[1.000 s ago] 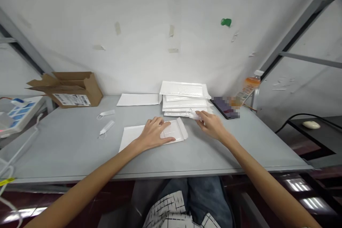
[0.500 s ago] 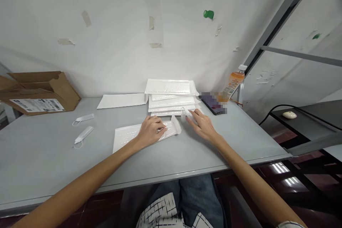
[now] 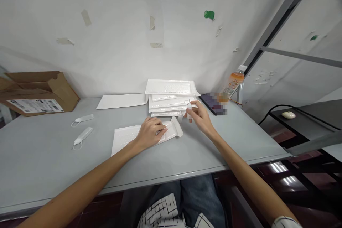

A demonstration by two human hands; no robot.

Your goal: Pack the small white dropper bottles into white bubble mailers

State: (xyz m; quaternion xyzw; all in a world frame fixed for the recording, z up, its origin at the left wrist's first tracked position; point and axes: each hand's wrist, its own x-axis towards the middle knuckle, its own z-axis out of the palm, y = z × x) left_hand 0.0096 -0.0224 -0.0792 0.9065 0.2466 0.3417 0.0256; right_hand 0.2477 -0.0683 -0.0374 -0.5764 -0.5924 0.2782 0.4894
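A white bubble mailer [image 3: 125, 136] lies slantwise in front of me, its folded flap [image 3: 176, 127] raised at the right end. My left hand [image 3: 151, 132] rests on it with curled fingers, thumb and fingertips pinched together at its surface. Just right of the flap, my right hand [image 3: 200, 115] grips a slim white piece with a thin loop [image 3: 189, 110] upright above the table. A small clear piece [image 3: 180, 115] shows beside those fingers; whether they touch it I cannot tell. To the left lie two similar white looped pieces [image 3: 84, 118].
Behind my hands is a stack of white bubble mailers [image 3: 171, 102], with another white mailer [image 3: 121, 101] to its left. An open cardboard box [image 3: 40, 96] stands far left. A phone [image 3: 212, 103] and an orange drink bottle [image 3: 233, 84] are at the back right of the grey table [image 3: 171, 164].
My right hand has turned and lifted slightly, so the white looped piece now stands upright with its loop on top. My left hand stays on the bubble mailer.
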